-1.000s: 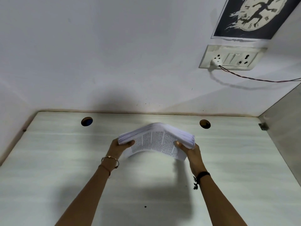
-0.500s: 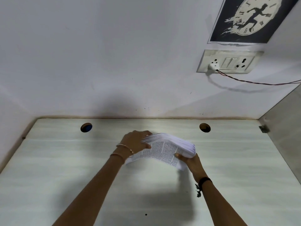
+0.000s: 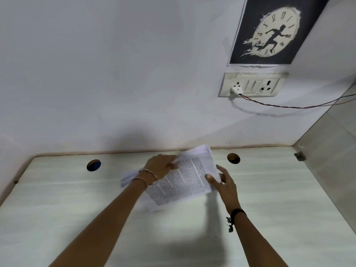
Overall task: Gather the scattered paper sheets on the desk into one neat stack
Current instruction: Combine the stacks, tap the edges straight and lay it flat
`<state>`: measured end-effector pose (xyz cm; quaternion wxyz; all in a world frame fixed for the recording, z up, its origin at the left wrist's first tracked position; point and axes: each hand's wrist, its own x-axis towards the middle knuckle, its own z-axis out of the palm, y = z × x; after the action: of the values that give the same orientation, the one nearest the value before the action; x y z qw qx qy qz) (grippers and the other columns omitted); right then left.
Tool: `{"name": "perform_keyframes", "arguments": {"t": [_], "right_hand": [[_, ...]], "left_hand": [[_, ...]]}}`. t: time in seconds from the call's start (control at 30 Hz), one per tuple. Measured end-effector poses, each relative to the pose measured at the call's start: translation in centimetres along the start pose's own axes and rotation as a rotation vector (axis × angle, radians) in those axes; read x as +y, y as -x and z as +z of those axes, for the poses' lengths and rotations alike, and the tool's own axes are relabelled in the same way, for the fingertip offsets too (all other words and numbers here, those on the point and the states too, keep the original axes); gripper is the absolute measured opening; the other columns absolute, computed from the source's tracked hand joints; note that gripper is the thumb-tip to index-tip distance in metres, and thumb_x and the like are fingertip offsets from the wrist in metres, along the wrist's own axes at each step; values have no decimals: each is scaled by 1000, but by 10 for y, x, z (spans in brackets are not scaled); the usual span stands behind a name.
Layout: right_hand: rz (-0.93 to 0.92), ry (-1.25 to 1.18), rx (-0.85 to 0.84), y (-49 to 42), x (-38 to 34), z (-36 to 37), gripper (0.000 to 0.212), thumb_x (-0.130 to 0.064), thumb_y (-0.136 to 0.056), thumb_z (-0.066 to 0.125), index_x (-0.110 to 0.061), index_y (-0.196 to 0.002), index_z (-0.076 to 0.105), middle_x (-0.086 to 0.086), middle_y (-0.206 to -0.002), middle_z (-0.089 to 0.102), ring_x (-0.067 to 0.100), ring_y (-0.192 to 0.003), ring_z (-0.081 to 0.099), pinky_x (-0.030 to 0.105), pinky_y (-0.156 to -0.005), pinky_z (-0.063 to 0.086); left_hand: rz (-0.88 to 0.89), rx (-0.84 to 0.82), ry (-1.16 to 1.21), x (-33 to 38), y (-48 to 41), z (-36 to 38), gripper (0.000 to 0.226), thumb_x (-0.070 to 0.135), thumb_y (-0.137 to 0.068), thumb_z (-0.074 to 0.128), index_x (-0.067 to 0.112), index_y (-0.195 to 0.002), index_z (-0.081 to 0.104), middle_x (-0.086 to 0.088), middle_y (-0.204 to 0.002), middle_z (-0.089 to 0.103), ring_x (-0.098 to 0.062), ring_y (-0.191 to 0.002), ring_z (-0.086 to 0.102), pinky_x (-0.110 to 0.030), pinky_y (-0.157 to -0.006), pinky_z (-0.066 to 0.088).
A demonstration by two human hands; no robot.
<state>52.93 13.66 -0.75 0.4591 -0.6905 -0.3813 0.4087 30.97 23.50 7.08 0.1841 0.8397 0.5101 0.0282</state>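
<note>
A thick stack of printed paper sheets (image 3: 183, 182) is held tilted above the pale desk (image 3: 269, 199), turned so that one corner points at the wall. My left hand (image 3: 161, 165) grips the stack's upper left edge from above, thumb on the printed face. My right hand (image 3: 223, 182) holds its right side, thumb on the top sheet and fingers spread behind. The stack's left end shows past my left wrist.
Two round cable holes (image 3: 93, 165) (image 3: 233, 158) sit near the desk's back edge. A wall socket (image 3: 250, 85) with a plugged wire and a clock poster (image 3: 275, 31) hang above. A grey side panel (image 3: 331, 160) closes the desk's right side.
My left hand went from under the stack's left edge to over its top edge. The stack has turned from lying crosswise and arched to standing diagonal and tilted. My right hand's fingers have loosened.
</note>
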Motion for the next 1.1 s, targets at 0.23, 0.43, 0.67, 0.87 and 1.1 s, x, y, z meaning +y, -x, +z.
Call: {"name": "perform_keyframes", "arguments": {"t": [0.23,0.43,0.67,0.87,1.1], "right_hand": [[2,-316,-329,2,-26,15,49,-34,-84,70,-21,-129,55,-1,-123,66,16,-112,63,38,-97,49],[-158,-280,-15,-4,-61,43,26,-27,-83,71,-8,-100,68,7,-96,73,22,-90,69,32,-79,55],[-91,-141,-127,7,-23,43,41,-38,-75,77,-23,-111,64,-4,-103,72,12,-95,68,31,-82,55],[-99,-4,-64,-1,-22,45,54,-53,-69,73,-4,-66,51,8,-59,47,15,-58,41,26,-57,32],[-126,76,-56,2,-19,41,33,-32,-83,71,-5,-74,56,6,-63,56,14,-59,49,15,-53,37]], "left_hand": [[-90,124,982,-36,12,-11,48,59,-69,67,25,-103,63,-1,-101,71,-19,-92,68,-35,-87,54],[-218,464,1032,-17,26,15,33,21,-92,54,6,-121,56,-9,-114,63,-21,-106,59,-25,-91,46],[-360,368,987,-29,54,53,63,37,-80,60,14,-135,41,-2,-118,59,-15,-107,55,-25,-87,42],[-387,393,921,-36,56,50,29,15,-92,53,2,-118,57,-12,-110,65,-24,-105,59,-23,-83,38],[-349,342,781,-39,62,48,18,22,-90,57,8,-101,61,-4,-89,62,-20,-85,57,-10,-62,39]]}}
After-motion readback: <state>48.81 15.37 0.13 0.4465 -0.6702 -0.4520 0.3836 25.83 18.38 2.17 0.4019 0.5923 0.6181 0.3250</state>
